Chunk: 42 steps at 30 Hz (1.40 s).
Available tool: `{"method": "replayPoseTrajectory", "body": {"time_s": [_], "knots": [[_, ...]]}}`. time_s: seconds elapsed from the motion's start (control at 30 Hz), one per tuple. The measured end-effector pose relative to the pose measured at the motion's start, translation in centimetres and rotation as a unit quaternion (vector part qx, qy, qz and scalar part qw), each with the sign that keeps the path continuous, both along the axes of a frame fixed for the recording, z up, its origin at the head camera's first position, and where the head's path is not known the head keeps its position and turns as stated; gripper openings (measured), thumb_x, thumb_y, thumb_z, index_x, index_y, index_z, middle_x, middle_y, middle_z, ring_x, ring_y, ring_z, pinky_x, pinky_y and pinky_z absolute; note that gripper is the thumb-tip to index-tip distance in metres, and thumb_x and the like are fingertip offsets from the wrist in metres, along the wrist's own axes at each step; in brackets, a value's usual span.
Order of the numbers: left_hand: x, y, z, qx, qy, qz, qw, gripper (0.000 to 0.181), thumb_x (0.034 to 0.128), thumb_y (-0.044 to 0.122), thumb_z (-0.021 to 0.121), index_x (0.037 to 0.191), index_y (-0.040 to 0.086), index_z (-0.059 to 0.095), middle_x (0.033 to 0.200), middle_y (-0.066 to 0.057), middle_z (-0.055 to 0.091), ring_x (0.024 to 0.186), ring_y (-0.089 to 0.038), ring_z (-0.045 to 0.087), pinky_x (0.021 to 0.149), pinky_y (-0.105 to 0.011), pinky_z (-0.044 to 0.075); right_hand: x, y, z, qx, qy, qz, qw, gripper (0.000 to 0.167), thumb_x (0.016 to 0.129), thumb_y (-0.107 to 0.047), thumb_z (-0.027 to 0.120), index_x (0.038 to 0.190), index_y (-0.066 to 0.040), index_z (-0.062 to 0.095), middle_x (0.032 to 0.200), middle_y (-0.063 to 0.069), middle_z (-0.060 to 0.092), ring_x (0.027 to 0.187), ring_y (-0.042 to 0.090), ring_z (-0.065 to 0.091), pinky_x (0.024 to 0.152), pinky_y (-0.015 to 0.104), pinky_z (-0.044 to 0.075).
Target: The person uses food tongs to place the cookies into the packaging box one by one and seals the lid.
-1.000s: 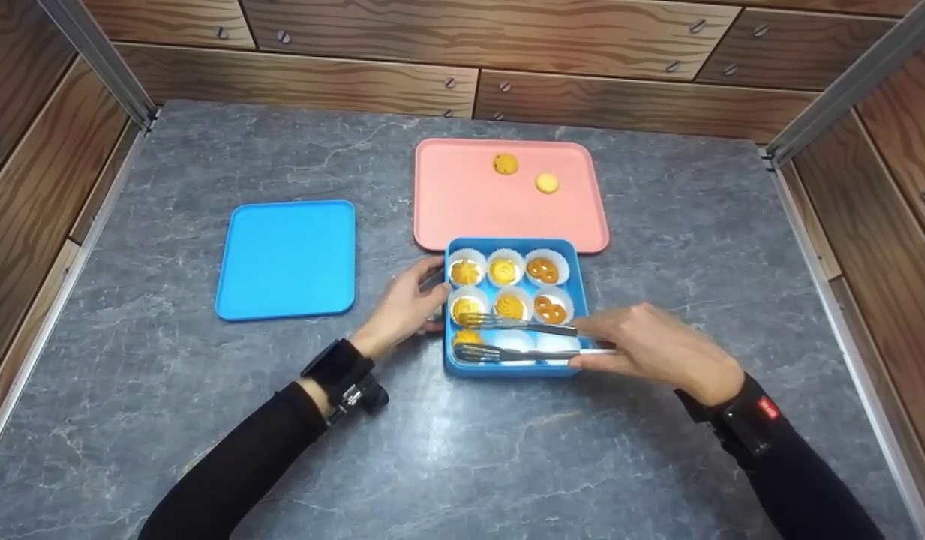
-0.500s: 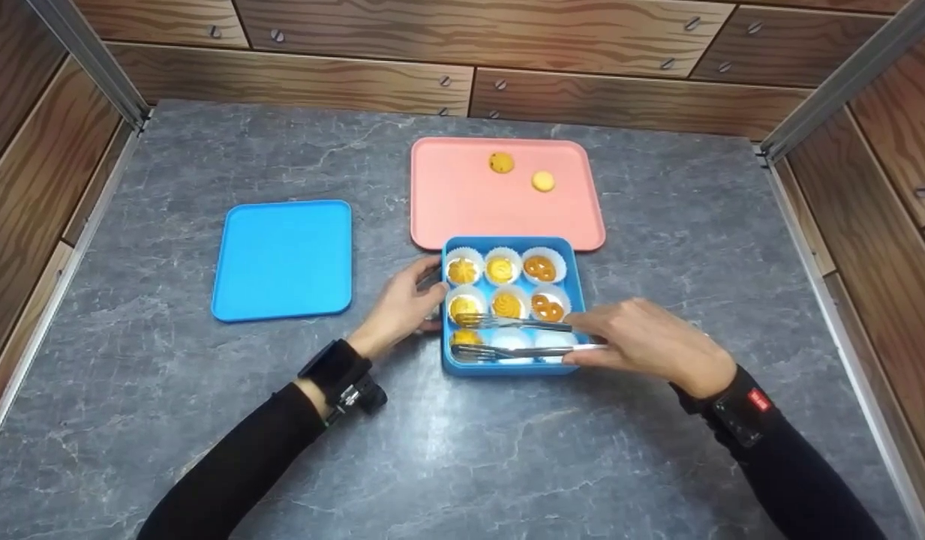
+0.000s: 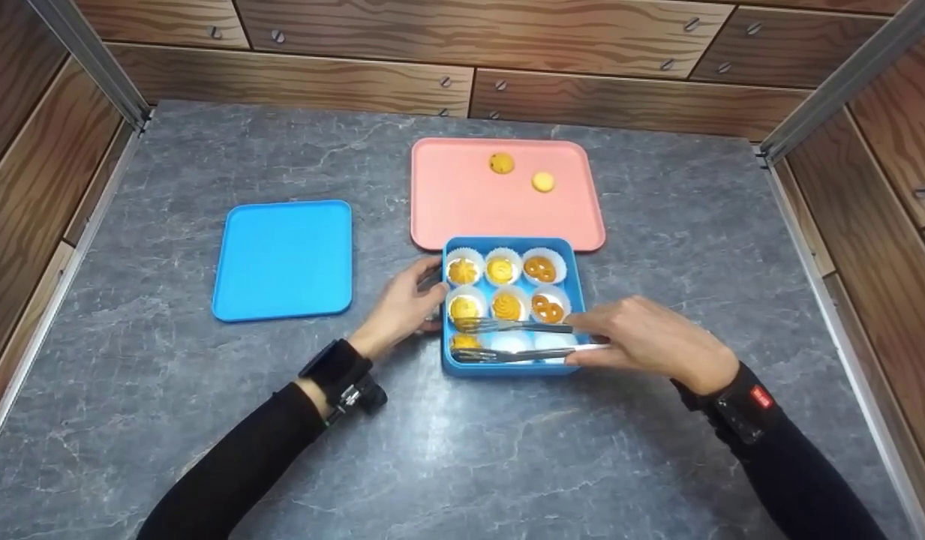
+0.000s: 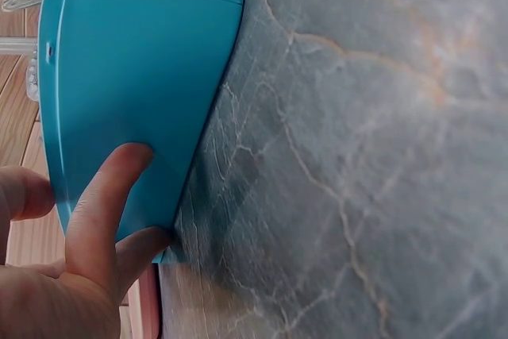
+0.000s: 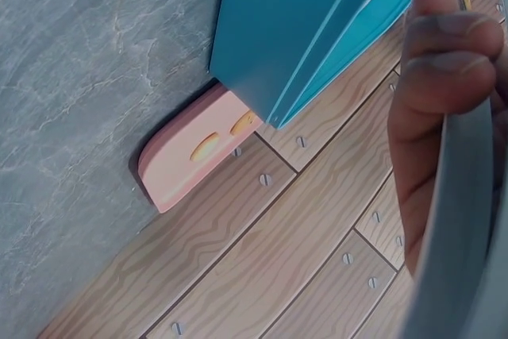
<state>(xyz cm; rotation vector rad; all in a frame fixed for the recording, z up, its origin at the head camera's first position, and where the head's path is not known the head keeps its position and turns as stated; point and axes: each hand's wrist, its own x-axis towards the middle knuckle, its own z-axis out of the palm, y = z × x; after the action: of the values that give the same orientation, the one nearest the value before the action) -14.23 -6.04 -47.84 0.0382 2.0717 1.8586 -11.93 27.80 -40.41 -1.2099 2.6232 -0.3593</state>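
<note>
In the head view, a blue box holds paper cups in rows, several with yellow cookies and two with brown pretzel-shaped cookies. My left hand rests against the box's left side; in the left wrist view its fingers touch the outer wall. Metal tongs are held in my right hand, their two arms spread apart. The tips lie over the box's left side, around a yellow cookie in the near-left cup. Two near-row cups show only white.
Behind the box lies a pink tray with a speckled cookie and a pale yellow cookie. A flat blue lid is on the left of the grey table. Wood-patterned walls enclose the back and sides.
The tongs' tips have shifted very slightly toward the near side of the box, their arms still apart. My left hand keeps its place at the box.
</note>
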Motion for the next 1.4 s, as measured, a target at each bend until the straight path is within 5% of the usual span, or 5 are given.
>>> {"method": "replayPoseTrajectory", "body": {"time_s": [0.5, 0.83, 1.07, 1.4], "knots": [[0.2, 0.2, -0.3, 0.023, -0.009, 0.003, 0.9997, 0.056, 0.1051, 0.01, 0.057, 0.158, 0.004, 0.038, 0.162, -0.018, 0.039, 0.131, -0.039, 0.057, 0.076, -0.038, 0.067, 0.0, -0.3, -0.5, 0.018, 0.011, 0.007, 0.9997, 0.055, 0.097, -0.054, 0.068, 0.129, -0.009, 0.072, 0.07, -0.012, 0.045, 0.06, 0.002, 0.039, 0.052, 0.02, 0.037], [0.2, 0.2, 0.0, 0.017, -0.004, 0.001, 0.9999, 0.058, 0.1046, 0.01, 0.057, 0.159, 0.006, 0.037, 0.162, -0.019, 0.038, 0.129, -0.039, 0.058, 0.076, -0.039, 0.067, -0.2, 0.6, -0.2, -0.038, 0.027, -0.017, 0.9987, 0.052, 0.099, -0.052, 0.065, 0.126, -0.008, 0.073, 0.097, -0.003, 0.074, 0.07, 0.001, 0.058, 0.063, 0.024, 0.058], [0.2, 0.2, -0.1, 0.01, -0.001, 0.004, 0.9999, 0.056, 0.105, 0.01, 0.057, 0.158, 0.005, 0.039, 0.161, -0.019, 0.04, 0.128, -0.038, 0.059, 0.075, -0.039, 0.067, -1.4, 1.6, 0.2, -0.086, 0.089, -0.091, 0.9882, 0.04, 0.096, -0.043, 0.074, 0.118, -0.01, 0.074, 0.075, -0.01, 0.06, 0.06, 0.003, 0.05, 0.051, 0.022, 0.049], [0.1, 0.2, 0.1, 0.014, -0.007, 0.007, 0.9999, 0.055, 0.1055, 0.01, 0.057, 0.158, 0.006, 0.04, 0.162, -0.017, 0.04, 0.125, -0.036, 0.061, 0.075, -0.038, 0.067, -3.5, 2.7, 0.8, -0.076, 0.139, -0.201, 0.9668, 0.042, 0.102, -0.04, 0.065, 0.121, -0.002, 0.069, 0.077, 0.001, 0.062, 0.062, 0.015, 0.054, 0.052, 0.033, 0.048]]}}
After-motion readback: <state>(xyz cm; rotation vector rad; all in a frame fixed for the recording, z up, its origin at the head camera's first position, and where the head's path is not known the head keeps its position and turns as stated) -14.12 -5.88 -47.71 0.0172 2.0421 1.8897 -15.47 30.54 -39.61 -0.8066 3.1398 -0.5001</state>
